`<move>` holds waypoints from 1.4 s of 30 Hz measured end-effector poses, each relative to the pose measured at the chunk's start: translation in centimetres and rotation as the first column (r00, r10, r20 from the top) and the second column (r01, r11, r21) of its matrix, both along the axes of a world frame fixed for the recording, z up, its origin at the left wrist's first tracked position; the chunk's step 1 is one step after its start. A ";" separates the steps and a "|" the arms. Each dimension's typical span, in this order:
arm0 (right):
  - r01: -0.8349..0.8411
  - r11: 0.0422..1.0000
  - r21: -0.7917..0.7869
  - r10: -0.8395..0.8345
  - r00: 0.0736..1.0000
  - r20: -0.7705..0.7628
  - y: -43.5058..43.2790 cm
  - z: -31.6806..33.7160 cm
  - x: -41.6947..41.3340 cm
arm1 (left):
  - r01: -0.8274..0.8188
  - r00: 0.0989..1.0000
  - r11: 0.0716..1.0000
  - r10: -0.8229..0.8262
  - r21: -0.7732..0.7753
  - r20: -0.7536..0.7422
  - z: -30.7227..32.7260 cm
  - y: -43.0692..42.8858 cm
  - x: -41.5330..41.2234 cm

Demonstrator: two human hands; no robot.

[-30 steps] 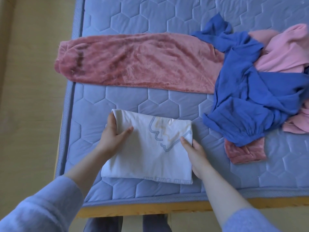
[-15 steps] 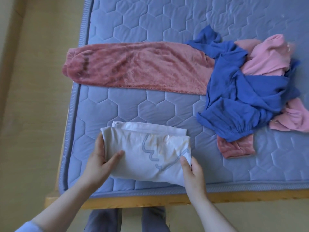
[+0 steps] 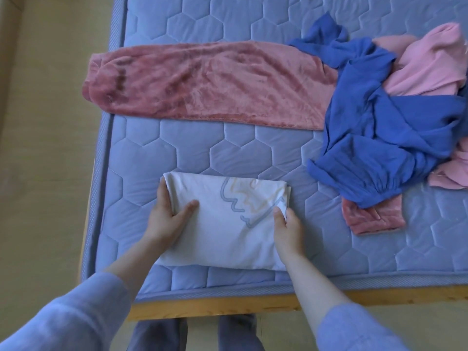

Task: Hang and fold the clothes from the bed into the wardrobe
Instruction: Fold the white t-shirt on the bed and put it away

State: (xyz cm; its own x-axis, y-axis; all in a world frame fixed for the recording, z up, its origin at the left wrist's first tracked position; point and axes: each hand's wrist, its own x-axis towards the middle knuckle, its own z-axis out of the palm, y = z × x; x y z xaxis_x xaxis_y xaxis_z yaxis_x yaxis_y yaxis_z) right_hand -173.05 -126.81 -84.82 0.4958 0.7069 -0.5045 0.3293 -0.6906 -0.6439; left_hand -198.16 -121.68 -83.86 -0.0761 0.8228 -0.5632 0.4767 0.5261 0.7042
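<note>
A folded white T-shirt [image 3: 228,234] with a blue and yellow line print lies near the front edge of the blue quilted mattress [image 3: 253,153]. My left hand [image 3: 167,216] grips its left edge, thumb on top, fingers under the fabric. My right hand [image 3: 287,225] pinches its right edge the same way. Behind it, dusty-pink fleece trousers [image 3: 202,82] lie stretched across the bed. A crumpled blue garment [image 3: 385,138] lies to the right, over the trousers and over a light pink garment [image 3: 428,59].
The mattress sits on a wooden bed frame [image 3: 228,304] whose front rail runs just below the shirt. Tan floor [image 3: 45,173] lies to the left of the bed. My legs stand against the front rail.
Half a second ago both hands held the shirt raised a little off the mattress; now it lies flat again. My hands keep their hold on its two side edges.
</note>
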 end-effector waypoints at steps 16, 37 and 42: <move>0.038 0.975 -0.217 0.036 0.945 0.326 -3.9 1.9 -1.8 | -0.221 0.928 0.975 0.222 0.038 -0.300 0.5 -3.0 0.8; 0.035 0.919 0.392 -0.159 0.944 0.289 0.7 18.9 0.9 | -0.156 0.952 0.987 0.143 0.028 0.269 18.6 4.6 1.2; 0.098 0.820 0.564 -0.314 0.901 0.300 1.2 30.5 3.1 | -0.098 0.937 0.976 0.024 0.195 0.349 31.1 8.0 4.1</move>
